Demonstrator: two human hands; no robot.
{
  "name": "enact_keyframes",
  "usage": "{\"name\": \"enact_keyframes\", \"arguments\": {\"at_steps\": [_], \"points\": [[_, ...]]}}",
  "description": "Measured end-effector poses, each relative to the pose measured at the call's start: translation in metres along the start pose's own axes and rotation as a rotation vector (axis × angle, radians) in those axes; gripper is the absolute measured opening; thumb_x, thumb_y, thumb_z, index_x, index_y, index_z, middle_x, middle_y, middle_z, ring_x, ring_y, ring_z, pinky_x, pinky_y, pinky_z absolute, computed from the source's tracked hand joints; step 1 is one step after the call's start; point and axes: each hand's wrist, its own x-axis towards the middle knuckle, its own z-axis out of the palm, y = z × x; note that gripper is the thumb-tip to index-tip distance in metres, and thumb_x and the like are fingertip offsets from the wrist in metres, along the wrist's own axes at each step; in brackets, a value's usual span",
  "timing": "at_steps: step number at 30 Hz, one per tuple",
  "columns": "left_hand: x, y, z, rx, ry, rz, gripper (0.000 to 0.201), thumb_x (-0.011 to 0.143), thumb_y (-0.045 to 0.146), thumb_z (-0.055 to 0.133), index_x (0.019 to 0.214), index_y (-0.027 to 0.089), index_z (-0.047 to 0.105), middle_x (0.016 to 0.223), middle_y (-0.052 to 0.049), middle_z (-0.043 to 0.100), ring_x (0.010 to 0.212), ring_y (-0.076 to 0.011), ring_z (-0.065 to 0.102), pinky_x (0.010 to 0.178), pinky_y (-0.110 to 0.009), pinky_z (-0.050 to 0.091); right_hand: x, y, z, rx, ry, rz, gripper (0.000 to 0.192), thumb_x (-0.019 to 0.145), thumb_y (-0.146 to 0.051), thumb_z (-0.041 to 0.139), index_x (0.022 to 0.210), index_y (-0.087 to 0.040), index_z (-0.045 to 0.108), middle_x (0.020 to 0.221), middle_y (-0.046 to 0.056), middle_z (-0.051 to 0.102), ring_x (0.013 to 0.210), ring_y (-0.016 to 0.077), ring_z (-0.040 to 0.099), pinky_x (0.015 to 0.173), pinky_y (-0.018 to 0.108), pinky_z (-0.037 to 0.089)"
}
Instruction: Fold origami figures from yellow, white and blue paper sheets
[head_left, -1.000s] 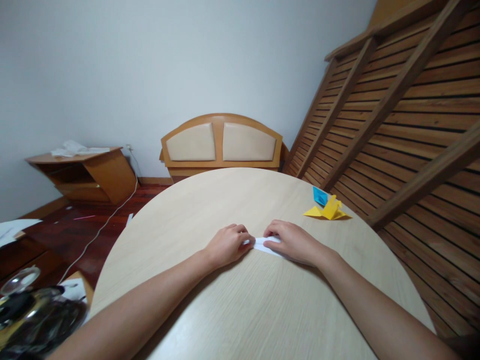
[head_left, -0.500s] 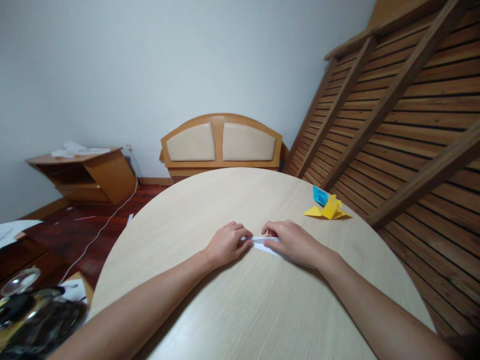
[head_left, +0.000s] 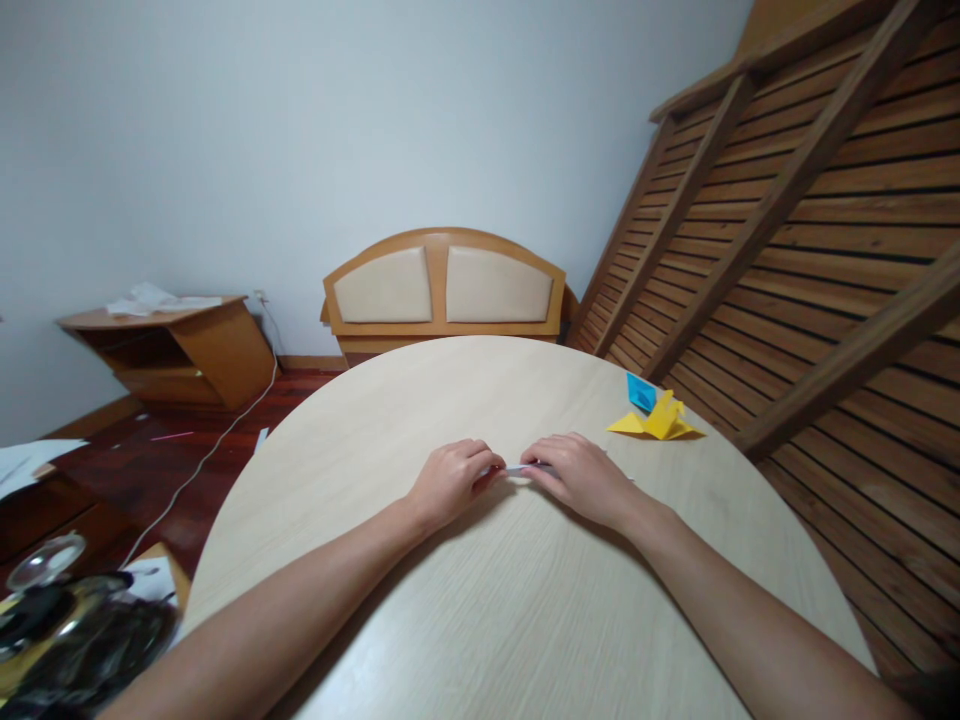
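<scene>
Between my two hands a folded white paper (head_left: 516, 471) shows as a thin strip, just over the round table (head_left: 480, 600). My left hand (head_left: 459, 480) pinches its left end between thumb and fingers. Its right part is gripped by my right hand (head_left: 574, 474), thumb in front and fingers curled behind. Most of the paper is hidden by the hands, and a small white edge peeks out past the right hand. Farther back on the right sit a yellow origami bird (head_left: 661, 418) and a blue folded paper piece (head_left: 641, 391), close together.
A wooden headboard (head_left: 442, 328) stands behind the table, against the wall. Wooden slats (head_left: 750, 250) lean along the right. At left are a low cabinet (head_left: 225, 345) with white wrapping on it, a cable (head_left: 217, 445) on the floor, and a black plastic bag (head_left: 97, 650).
The white flap that lay below the strip in front of my right hand no longer shows there. Both hands stay nearly in place, the right one slightly farther left.
</scene>
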Motion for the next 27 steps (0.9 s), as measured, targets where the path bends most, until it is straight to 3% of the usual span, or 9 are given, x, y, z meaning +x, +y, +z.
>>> {"name": "enact_keyframes", "arguments": {"at_steps": [13, 22, 27], "points": [[0.001, -0.004, -0.003, 0.09, -0.028, -0.034, 0.031, 0.101, 0.032, 0.047, 0.089, 0.018, 0.07, 0.079, -0.005, 0.07, 0.073, -0.0162, 0.063, 0.067, -0.027, 0.048, -0.002, 0.011, -0.005, -0.039, 0.001, 0.025, 0.017, 0.097, -0.028, 0.054, 0.099, -0.021, 0.07, 0.097, 0.006, 0.075, 0.09, 0.0227, 0.067, 0.079, 0.034, 0.042], [-0.002, -0.009, -0.005, 0.032, 0.045, -0.008, 0.022, 0.099, 0.026, 0.049, 0.094, 0.018, 0.068, 0.084, -0.004, 0.071, 0.076, -0.0158, 0.063, 0.066, -0.026, 0.048, -0.004, 0.022, -0.005, 0.001, 0.036, 0.054, 0.019, 0.097, -0.029, 0.054, 0.098, -0.02, 0.071, 0.095, 0.006, 0.075, 0.087, 0.022, 0.067, 0.079, 0.033, 0.044], [0.0, -0.004, -0.009, -0.018, 0.022, -0.078, 0.02, 0.096, 0.023, 0.049, 0.092, 0.017, 0.068, 0.083, -0.005, 0.07, 0.075, -0.0161, 0.063, 0.068, -0.027, 0.048, -0.005, 0.023, -0.007, 0.014, 0.036, 0.056, 0.019, 0.097, -0.029, 0.055, 0.098, -0.02, 0.071, 0.094, 0.006, 0.075, 0.085, 0.0212, 0.067, 0.078, 0.032, 0.044]]}}
